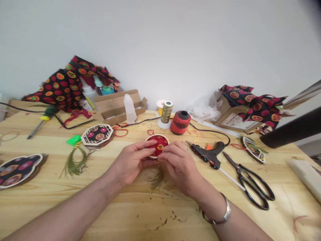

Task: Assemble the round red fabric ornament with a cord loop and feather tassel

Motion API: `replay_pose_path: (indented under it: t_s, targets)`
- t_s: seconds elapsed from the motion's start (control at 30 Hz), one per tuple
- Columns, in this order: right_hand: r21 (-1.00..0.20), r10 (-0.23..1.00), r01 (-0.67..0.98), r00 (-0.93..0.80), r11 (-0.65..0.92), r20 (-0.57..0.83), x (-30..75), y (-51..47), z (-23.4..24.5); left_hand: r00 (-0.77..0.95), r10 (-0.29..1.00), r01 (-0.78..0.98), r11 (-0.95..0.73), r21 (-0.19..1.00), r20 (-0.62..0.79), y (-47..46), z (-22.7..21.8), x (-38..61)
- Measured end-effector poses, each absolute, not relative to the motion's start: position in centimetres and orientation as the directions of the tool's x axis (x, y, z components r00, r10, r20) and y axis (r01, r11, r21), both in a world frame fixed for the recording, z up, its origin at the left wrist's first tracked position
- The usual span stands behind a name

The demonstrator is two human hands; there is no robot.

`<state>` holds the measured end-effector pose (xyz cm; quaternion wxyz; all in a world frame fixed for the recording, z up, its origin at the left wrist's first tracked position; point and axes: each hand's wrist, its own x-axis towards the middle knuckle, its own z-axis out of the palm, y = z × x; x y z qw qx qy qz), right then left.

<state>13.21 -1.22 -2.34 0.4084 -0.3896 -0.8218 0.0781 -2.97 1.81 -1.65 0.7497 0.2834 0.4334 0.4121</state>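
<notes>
Between my hands is a small round ornament (pixel 159 142), covered in red patterned fabric with a pale rim. My left hand (pixel 132 159) grips its left side, thumb and fingers closed on the edge. At its lower right edge, the fingertips of my right hand (pixel 179 164) are pinched together; what they hold there is hidden. An olive-green tassel (pixel 156 177) hangs below the ornament, beside my right fingers. Just behind stand a red thread spool (pixel 180 123) and an olive thread cone (pixel 167 112).
To the right lie a glue gun (pixel 208 154) and black-handled scissors (pixel 253 180). Leftward are an octagonal ornament (pixel 97 135), a loose green tassel (pixel 74 160) and a screwdriver (pixel 41 122). A cardboard box (pixel 115 103) and a white bottle (pixel 130 108) stand behind. A black cable runs along the back.
</notes>
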Motion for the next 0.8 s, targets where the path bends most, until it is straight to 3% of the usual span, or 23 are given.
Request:
replay_pose_path:
  t_s: [0.8]
  targets:
    - [-0.436,0.692,0.576,-0.352,0.691,0.631,13.15,-1.33,-2.62,0.301,0.872,-0.366,0.479,0.797,-0.386,1.67,-2.1,-2.75]
